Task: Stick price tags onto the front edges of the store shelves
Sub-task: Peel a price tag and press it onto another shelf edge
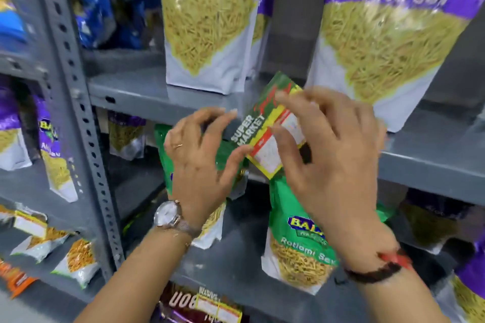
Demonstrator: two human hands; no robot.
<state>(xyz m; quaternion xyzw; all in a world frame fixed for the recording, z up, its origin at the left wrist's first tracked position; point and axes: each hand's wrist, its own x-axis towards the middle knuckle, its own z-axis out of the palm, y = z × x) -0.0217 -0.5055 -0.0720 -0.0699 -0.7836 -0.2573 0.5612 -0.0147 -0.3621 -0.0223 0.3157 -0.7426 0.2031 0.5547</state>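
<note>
A green, yellow and red price tag (265, 128) marked "SUPER MARKET" is tilted in front of the grey shelf's front edge (147, 106). My left hand (202, 160), with a ring and a wristwatch, pinches the tag's lower left edge with its thumb, the other fingers curled above. My right hand (333, 155), a red and black thread on its wrist, holds the tag's right side with fingertips on its face. The tag's right part is hidden behind my right hand. Whether the tag touches the shelf edge I cannot tell.
Purple "Aloo Sev" bags (210, 21) stand on the shelf above. Green "Ratlami Sev" bags (299, 238) fill the shelf below. A perforated grey upright (76, 102) divides off the left bay with more snack bags. Another price tag (219, 308) sits on a lower shelf edge.
</note>
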